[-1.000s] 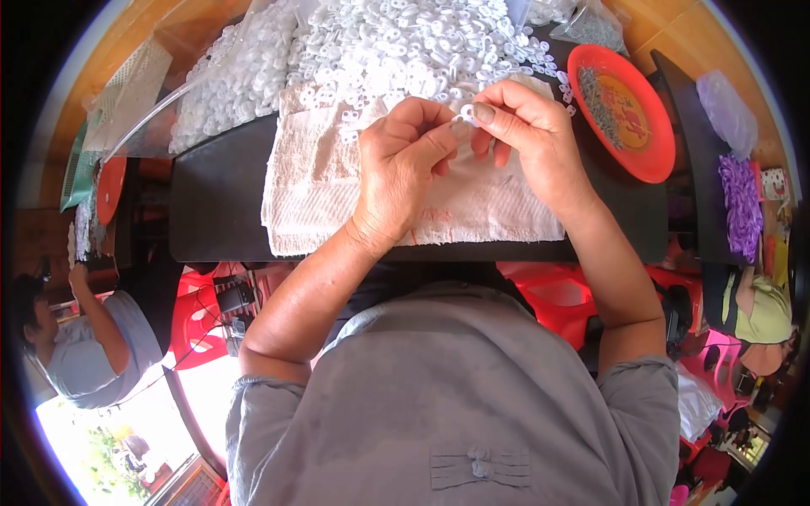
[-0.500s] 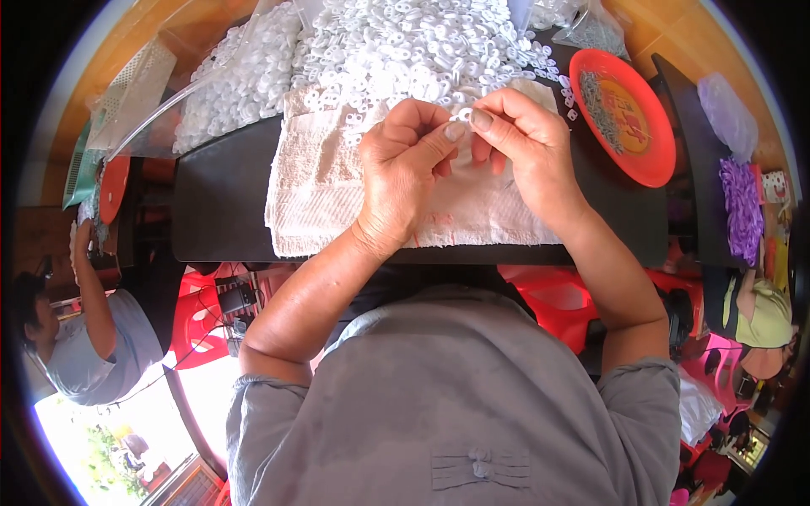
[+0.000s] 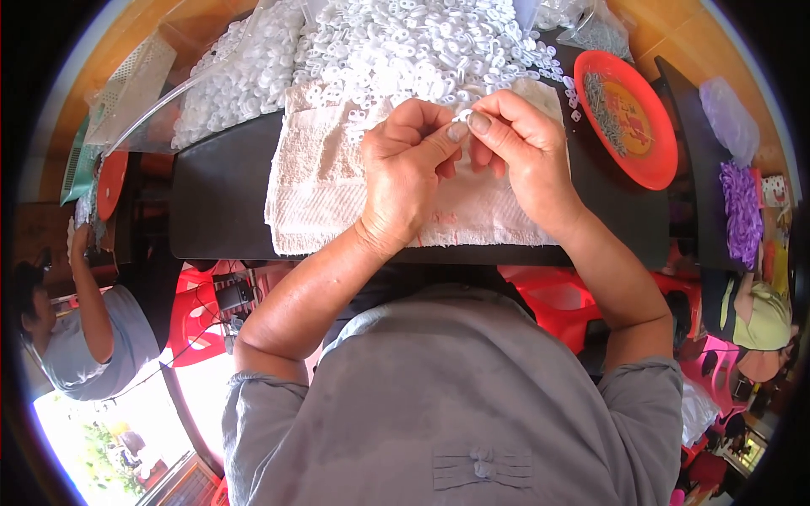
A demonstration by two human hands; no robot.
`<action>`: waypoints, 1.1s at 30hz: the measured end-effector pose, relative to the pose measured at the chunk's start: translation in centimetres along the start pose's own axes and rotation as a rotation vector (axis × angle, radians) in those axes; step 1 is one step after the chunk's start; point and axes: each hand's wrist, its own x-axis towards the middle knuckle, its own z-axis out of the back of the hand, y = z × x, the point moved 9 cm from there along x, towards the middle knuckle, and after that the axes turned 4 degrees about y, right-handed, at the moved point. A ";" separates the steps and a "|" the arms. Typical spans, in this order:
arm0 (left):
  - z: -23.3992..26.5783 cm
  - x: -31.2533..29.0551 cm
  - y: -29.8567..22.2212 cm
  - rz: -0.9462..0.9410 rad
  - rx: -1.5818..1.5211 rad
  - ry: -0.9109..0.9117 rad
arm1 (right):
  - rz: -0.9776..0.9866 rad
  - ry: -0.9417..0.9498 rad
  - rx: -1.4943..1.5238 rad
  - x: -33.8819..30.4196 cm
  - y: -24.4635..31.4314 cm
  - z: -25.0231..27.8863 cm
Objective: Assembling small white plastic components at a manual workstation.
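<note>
Keeping fingers (image 3: 480,124) clamped on one piece (image 3: 464,115), left hand (image 3: 400,173) and right hand (image 3: 533,156) barely shift; left of them, one co-worker (image 3: 97,346) reaches farther

Lilac plastic bag (image 3: 728,120), purple bundle (image 3: 741,215), pink chair (image 3: 726,371)

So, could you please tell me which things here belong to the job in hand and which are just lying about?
Seemingly in use: small white piece in the fingers; heap of white pieces; cloth; probably the red plate of thin metal bits.

Apparently just lying about: pale purple bag; purple bundle.
</note>
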 end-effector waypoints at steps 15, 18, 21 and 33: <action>3.5 0.4 -1.5 -0.109 -0.155 -0.244 | 0.311 0.068 -0.625 -0.2 1.1 -1.3; 3.6 0.3 -1.5 -0.093 -0.131 -0.245 | 0.389 0.068 -0.713 -0.3 1.2 -1.7; 3.4 0.2 -1.3 -0.054 -0.067 -0.231 | 0.313 0.035 -0.635 -0.1 1.2 -0.9; -1.9 0.0 -1.2 -0.419 1.249 0.102 | -0.033 -0.038 -0.136 0.8 0.5 2.5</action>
